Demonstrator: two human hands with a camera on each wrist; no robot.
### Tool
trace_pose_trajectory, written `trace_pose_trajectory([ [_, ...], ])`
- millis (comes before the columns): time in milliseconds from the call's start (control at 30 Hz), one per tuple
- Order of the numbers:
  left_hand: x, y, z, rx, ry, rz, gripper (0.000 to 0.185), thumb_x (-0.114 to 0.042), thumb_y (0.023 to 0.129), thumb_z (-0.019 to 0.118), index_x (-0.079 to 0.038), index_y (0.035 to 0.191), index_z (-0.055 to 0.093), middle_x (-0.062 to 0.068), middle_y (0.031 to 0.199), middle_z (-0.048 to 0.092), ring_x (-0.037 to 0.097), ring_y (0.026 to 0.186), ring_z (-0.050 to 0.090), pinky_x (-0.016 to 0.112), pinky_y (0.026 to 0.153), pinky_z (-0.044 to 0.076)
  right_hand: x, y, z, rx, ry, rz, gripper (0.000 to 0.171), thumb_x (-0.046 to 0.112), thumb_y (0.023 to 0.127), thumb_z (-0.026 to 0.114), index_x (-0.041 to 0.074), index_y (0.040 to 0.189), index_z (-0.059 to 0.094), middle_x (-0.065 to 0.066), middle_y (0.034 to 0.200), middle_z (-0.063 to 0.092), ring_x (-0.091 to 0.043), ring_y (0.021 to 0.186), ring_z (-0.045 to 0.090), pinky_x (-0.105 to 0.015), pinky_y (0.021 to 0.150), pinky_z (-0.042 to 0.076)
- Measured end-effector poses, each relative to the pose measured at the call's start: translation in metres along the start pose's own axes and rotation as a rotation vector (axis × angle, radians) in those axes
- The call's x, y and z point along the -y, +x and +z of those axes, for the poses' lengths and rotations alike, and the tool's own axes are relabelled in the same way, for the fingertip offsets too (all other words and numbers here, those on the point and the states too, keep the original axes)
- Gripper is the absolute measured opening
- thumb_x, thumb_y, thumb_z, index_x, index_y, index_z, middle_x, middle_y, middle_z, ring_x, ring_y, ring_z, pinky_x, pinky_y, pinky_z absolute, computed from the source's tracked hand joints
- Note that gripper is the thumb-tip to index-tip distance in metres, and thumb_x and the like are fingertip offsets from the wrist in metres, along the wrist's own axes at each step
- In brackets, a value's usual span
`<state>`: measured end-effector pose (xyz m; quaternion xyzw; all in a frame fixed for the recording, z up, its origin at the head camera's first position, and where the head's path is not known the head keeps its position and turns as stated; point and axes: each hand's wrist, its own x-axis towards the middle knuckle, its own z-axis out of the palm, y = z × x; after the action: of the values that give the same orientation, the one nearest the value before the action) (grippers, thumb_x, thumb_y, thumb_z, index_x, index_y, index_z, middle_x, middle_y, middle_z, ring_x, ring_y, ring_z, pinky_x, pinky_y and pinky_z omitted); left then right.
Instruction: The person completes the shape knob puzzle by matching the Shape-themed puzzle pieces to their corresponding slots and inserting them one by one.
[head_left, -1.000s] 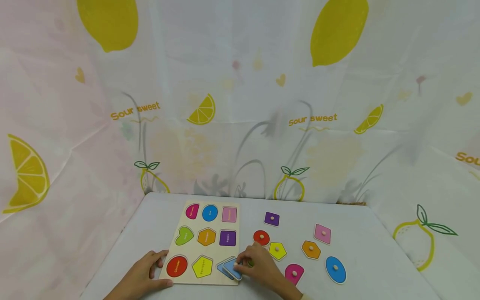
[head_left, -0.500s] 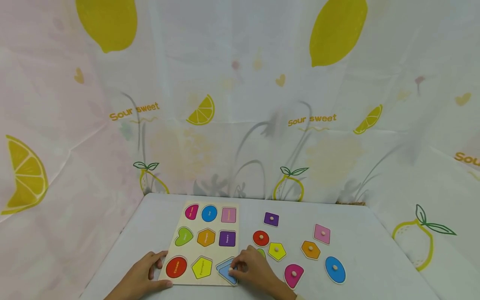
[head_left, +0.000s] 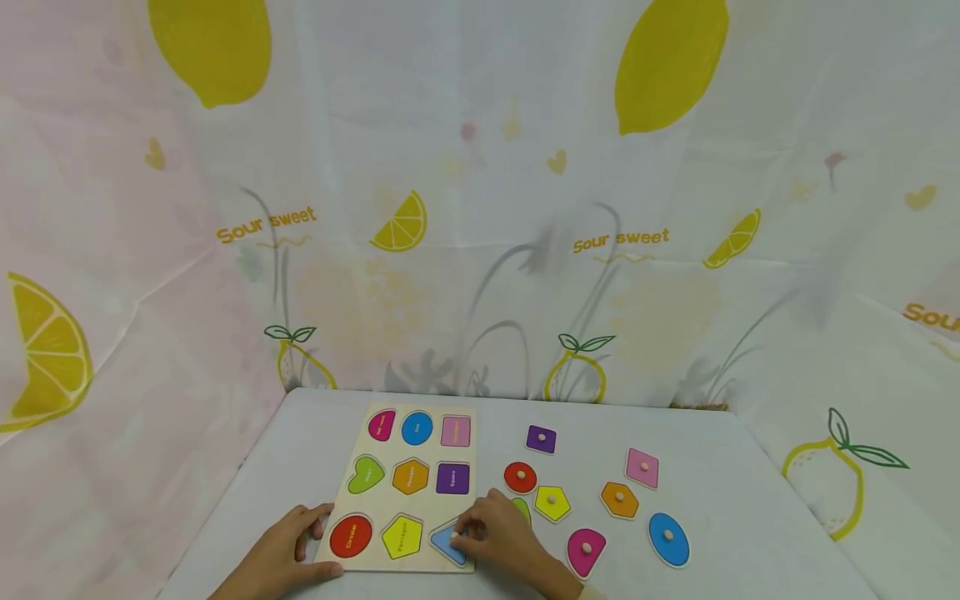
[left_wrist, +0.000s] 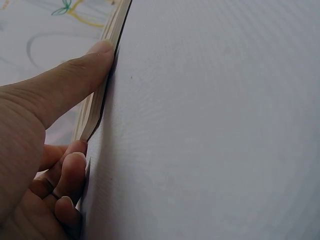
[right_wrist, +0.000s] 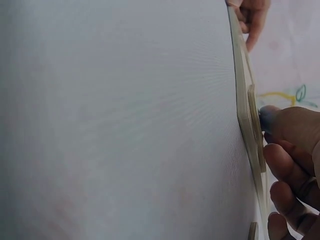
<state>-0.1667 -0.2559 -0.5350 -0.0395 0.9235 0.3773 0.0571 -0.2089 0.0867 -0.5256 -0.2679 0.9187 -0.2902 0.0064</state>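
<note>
A wooden shape puzzle board [head_left: 378, 502] lies on the white table, with coloured, labelled shapes in three rows. My left hand [head_left: 277, 550] holds its near-left corner, thumb against the near edge and fingers at the left side. In the left wrist view the thumb [left_wrist: 75, 75] touches the board's edge [left_wrist: 95, 110]. My right hand [head_left: 506, 537] pinches the knob of a light blue triangle piece [head_left: 444, 542] at the board's near-right corner. In the right wrist view the piece's edge [right_wrist: 254, 120] rests on the board, partly overlapping; whether it sits in its recess cannot be told.
Right of the board lie knobbed pieces: a purple square [head_left: 541, 439], red circle [head_left: 517, 482], yellow pentagon [head_left: 551, 507], orange hexagon [head_left: 619, 502], pink piece [head_left: 641, 475], magenta half round [head_left: 583, 557] and blue oval [head_left: 668, 548]. A green piece [head_left: 522, 507] is partly behind my right hand.
My right hand has moved left with the triangle piece, which now covers more of the blue triangle shape on the board. My left hand stays at the corner.
</note>
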Motion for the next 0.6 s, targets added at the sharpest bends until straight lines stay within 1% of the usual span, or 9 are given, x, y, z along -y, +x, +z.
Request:
trace_pose_trajectory([
  [167, -0.0004, -0.0010, -0.0003, -0.007, 0.007, 0.002, 0.108, -0.047, 0.052, 0.100, 0.000, 0.141, 0.060, 0.000, 0.091, 0.048, 0.018, 0.072, 0.046, 0.025, 0.059, 0.045, 0.0018, 0.0029, 0.0016, -0.003, -0.012, -0.001, 0.012, 0.035, 0.086, 0.084, 0.023, 0.086, 0.081, 0.017, 0.064, 0.046, -0.001, 0.070, 0.040, -0.019, 0.062, 0.038],
  [400, -0.0026, -0.0019, -0.0007, -0.008, 0.016, -0.001, 0.108, -0.047, 0.052, 0.100, 0.000, 0.141, 0.060, 0.000, 0.090, 0.049, 0.018, 0.073, 0.046, 0.025, 0.059, 0.045, 0.0032, 0.0046, 0.0001, 0.005, 0.005, 0.027, 0.011, 0.032, 0.086, 0.084, 0.022, 0.083, 0.080, 0.017, 0.063, 0.047, -0.002, 0.069, 0.040, -0.019, 0.062, 0.038],
  [600, -0.0027, -0.0022, -0.0008, -0.008, 0.013, 0.002, 0.107, -0.047, 0.052, 0.100, 0.000, 0.140, 0.060, 0.000, 0.090, 0.049, 0.018, 0.073, 0.046, 0.025, 0.059, 0.045, 0.0061, 0.0062, -0.0024, 0.016, -0.038, 0.009, 0.009, 0.030, 0.086, 0.083, 0.023, 0.081, 0.079, 0.017, 0.061, 0.046, -0.002, 0.069, 0.039, -0.019, 0.062, 0.037],
])
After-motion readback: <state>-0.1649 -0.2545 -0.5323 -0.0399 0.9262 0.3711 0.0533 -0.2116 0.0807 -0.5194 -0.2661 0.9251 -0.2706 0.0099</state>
